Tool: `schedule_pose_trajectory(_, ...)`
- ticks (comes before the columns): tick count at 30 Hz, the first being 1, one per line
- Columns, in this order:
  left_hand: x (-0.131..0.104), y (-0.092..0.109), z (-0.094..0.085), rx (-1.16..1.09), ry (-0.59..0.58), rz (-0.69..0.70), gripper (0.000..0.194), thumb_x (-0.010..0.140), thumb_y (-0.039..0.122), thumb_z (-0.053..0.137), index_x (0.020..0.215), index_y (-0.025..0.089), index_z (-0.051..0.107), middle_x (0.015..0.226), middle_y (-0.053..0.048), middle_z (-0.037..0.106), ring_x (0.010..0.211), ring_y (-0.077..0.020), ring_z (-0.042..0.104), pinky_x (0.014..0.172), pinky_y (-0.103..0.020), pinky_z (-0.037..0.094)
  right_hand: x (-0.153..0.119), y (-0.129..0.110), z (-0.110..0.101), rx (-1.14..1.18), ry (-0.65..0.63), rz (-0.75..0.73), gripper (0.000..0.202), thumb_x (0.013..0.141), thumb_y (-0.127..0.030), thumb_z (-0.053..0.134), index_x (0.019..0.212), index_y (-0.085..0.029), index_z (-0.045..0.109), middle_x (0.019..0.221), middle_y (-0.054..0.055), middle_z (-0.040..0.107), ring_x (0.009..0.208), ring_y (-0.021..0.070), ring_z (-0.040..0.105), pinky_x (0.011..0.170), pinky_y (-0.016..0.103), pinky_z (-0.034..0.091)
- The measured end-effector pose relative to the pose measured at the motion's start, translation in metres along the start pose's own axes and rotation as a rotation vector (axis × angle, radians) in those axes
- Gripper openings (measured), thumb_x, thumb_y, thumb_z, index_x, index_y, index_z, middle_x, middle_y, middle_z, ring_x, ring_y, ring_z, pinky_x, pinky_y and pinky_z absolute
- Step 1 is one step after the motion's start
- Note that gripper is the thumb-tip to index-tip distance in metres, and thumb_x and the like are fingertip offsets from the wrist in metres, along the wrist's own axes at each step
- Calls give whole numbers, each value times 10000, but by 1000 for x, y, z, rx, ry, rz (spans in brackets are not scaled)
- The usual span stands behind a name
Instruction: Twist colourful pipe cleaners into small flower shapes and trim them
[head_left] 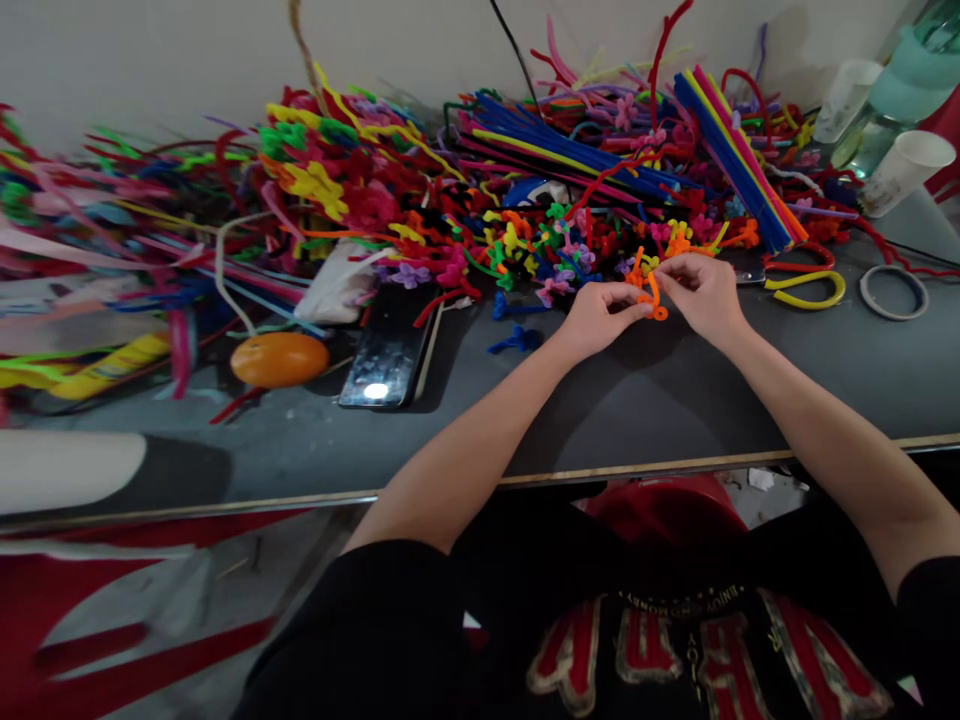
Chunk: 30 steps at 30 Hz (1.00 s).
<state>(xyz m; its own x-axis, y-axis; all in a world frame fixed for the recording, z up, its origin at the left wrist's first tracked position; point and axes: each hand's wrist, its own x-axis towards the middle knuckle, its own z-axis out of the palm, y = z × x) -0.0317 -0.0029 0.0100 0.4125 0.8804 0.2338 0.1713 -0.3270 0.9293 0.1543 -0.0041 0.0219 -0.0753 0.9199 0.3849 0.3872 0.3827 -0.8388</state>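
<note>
An orange pipe cleaner [655, 298], bent into small loops, is held above the dark tabletop between both hands. My left hand [600, 318] pinches its lower left part with thumb and forefinger. On the other side, my right hand [697, 290] is closed on its upper right part; the fingertips partly hide the bends. Just behind the hands lie small twisted pipe cleaner flowers [555, 290] in purple, green, yellow and orange. Two blue twisted pieces [517, 340] rest left of my left hand.
Colourful pipe cleaners [360, 200] are heaped along the wall, with a straight bundle [739, 160] on top. Yellow-handled scissors [810, 290], a tape roll [894, 292] and paper cups [907, 170] are on the right. A phone [386, 350] and an orange oval object [279, 360] lie left.
</note>
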Motion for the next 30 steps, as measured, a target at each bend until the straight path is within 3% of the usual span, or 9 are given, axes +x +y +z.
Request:
schedule_pose_trajectory(5, 2, -6, -2, -34, 109, 32, 324, 810, 471, 762, 827, 148, 761, 821, -73, 776, 741, -158, 703, 726, -276, 557, -3, 1, 7, 104, -52, -19, 336, 831, -521, 709, 854, -189, 757, 807, 43, 739, 736, 162, 659, 675, 300, 528)
schedule_pose_trajectory(9, 3, -7, -2, -59, 206, 38, 370, 796, 519, 763, 825, 150, 765, 780, -57, 766, 703, -143, 684, 676, -260, 550, -5, -2, 2, -16, -60, -138, 244, 874, -422, 664, 851, -206, 775, 849, 47, 754, 805, 187, 681, 752, 329, 536)
schedule_pose_trajectory(12, 2, -3, -1, -59, 244, 6, 388, 790, 545, 760, 780, 157, 767, 738, -50, 757, 651, -126, 658, 613, -244, 527, -7, -9, 0, -109, -95, -177, 208, 877, -345, 628, 867, -205, 782, 868, 58, 751, 751, 177, 658, 711, 319, 516)
schedule_pose_trajectory(17, 0, 2, 0, -22, 259, -43, 394, 796, 562, 750, 784, 169, 773, 701, -47, 745, 605, -121, 629, 556, -244, 499, -10, -18, -2, -168, -107, -116, 269, 897, -342, 555, 875, -215, 791, 819, 53, 720, 684, 158, 594, 635, 298, 463)
schedule_pose_trajectory(24, 0, 2, 0, 25, 257, -41, 403, 803, 552, 740, 758, 152, 770, 709, -55, 747, 659, -146, 665, 597, -257, 517, -9, -19, -4, -157, -123, -141, 296, 854, -459, 631, 777, -217, 783, 661, 27, 652, 613, 145, 524, 621, 298, 436)
schedule_pose_trajectory(30, -3, 8, -1, 89, 255, -12, 487, 835, 621, 678, 779, 149, 782, 725, -66, 755, 713, -169, 692, 664, -276, 542, -7, -15, -1, 24, -65, -37, 403, 806, -581, 681, 749, -192, 768, 625, 7, 598, 577, 116, 466, 560, 283, 367)
